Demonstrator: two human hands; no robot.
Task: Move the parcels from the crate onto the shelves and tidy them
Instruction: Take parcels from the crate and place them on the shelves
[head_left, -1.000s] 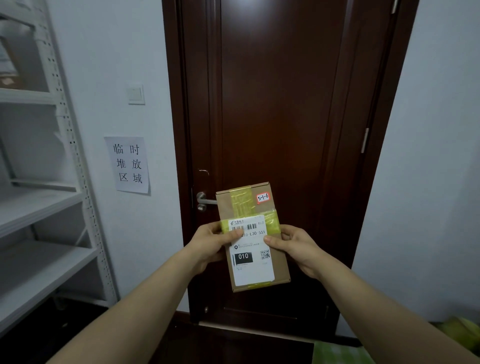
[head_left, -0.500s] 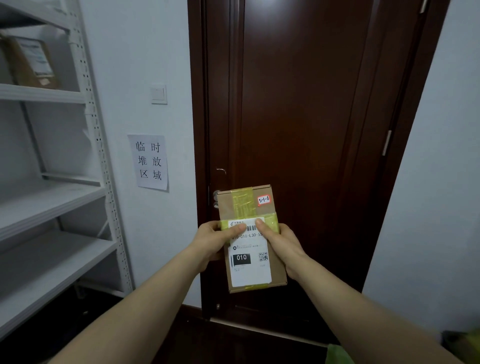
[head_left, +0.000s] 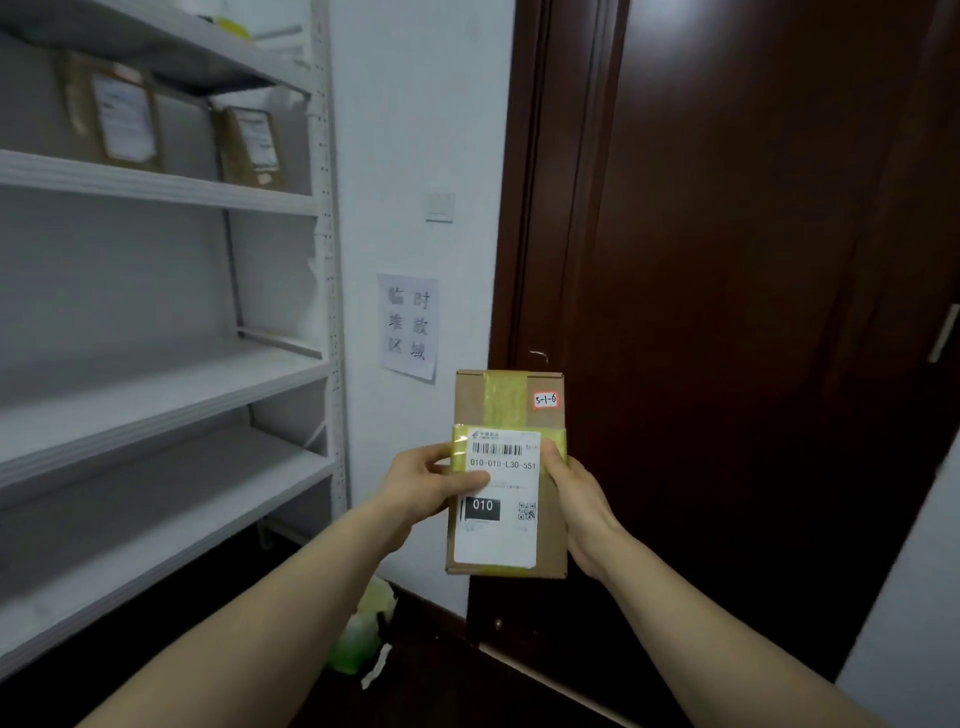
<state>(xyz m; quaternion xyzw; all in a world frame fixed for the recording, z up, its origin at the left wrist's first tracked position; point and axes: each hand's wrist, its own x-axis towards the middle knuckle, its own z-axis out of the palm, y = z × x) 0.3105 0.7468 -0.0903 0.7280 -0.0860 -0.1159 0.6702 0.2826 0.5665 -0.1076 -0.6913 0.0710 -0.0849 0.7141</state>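
Observation:
I hold a flat brown cardboard parcel (head_left: 506, 400) upright in front of me, with yellow tape, a white shipping label and a small red-edged sticker reading 5-1-6. My left hand (head_left: 423, 486) grips its left edge, thumb lying on the label. My right hand (head_left: 579, 501) grips the right edge, thumb on the front. The white metal shelves (head_left: 171, 384) stand to the left. Two brown parcels (head_left: 117, 114) (head_left: 252, 145) stand upright on an upper shelf. The crate is out of view.
A dark wooden door (head_left: 727, 260) fills the right side. On the white wall between door and shelves hang a paper sign (head_left: 410, 325) and a light switch (head_left: 440, 206). A yellow-green bag (head_left: 363, 634) lies on the dark floor by the shelf foot.
My view has turned left, bringing more of the shelves and a second shelved parcel into sight. My right thumb has shifted from the label's middle to the parcel's right edge.

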